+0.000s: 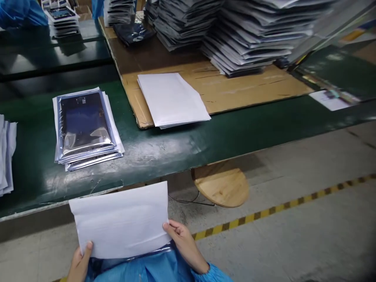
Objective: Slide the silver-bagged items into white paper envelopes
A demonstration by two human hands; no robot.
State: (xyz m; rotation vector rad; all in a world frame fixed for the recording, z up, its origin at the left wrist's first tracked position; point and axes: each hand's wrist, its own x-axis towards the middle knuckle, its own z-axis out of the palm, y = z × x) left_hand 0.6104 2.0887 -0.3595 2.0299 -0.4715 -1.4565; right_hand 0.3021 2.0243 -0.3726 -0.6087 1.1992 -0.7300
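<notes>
A sheet of white paper (120, 223) is spread between my two hands, just off the near edge of the table. My left hand (79, 260) pinches its lower left corner with the thumb on top. My right hand (180, 235) grips the right side the same way. Under the lower edge of the paper a dark shiny strip shows; what it belongs to I cannot make out. Beyond the paper, on the green table (164, 152), lies a pile of clear-bagged dark flat panels (85, 121) with white sheets between. A stack of white paper (174, 100) lies to its right.
A cardboard sheet (249, 88) carries tall stacks of wrapped flat items (258, 35) at the back. More white papers (7, 156) sit at the left edge. A wooden stool (223, 186) stands under the table's edge. Blue sleeves of another person (23, 13) show at upper left.
</notes>
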